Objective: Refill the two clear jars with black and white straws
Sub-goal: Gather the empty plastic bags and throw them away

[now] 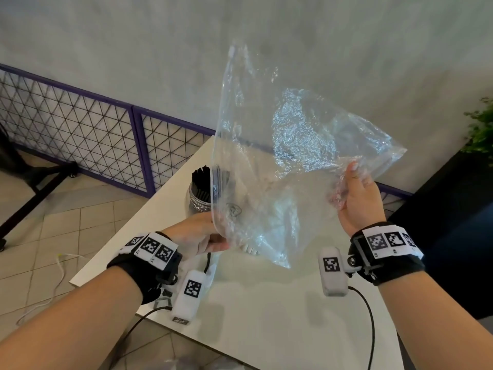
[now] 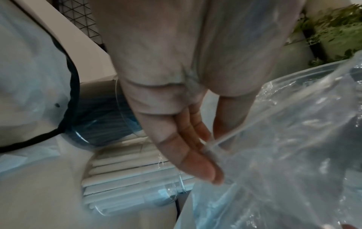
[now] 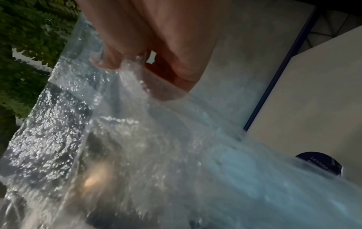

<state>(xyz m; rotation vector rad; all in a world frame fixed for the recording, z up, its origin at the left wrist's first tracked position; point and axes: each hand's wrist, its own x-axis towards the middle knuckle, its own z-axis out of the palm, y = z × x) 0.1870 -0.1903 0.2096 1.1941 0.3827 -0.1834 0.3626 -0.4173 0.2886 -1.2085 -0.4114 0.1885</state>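
Note:
I hold an empty-looking clear plastic bag (image 1: 280,166) up over the white table (image 1: 266,303) with both hands. My left hand (image 1: 221,243) pinches its lower left edge; in the left wrist view the thumb and fingers (image 2: 197,164) meet on the bag's rim (image 2: 293,139). My right hand (image 1: 349,185) grips the bag's crumpled right side (image 3: 137,139), fingers curled into the plastic. A clear jar of black straws (image 1: 200,193) stands behind the bag's left edge. Beside it, a clear jar of white straws (image 2: 127,167) sits below my left hand, mostly hidden by the bag in the head view.
A purple-framed wire mesh fence (image 1: 80,134) runs behind the table. A dark cabinet (image 1: 453,236) and a green plant (image 1: 480,129) stand at the right. A dark round lid (image 3: 319,162) lies on the table. Cables trail from both wrists.

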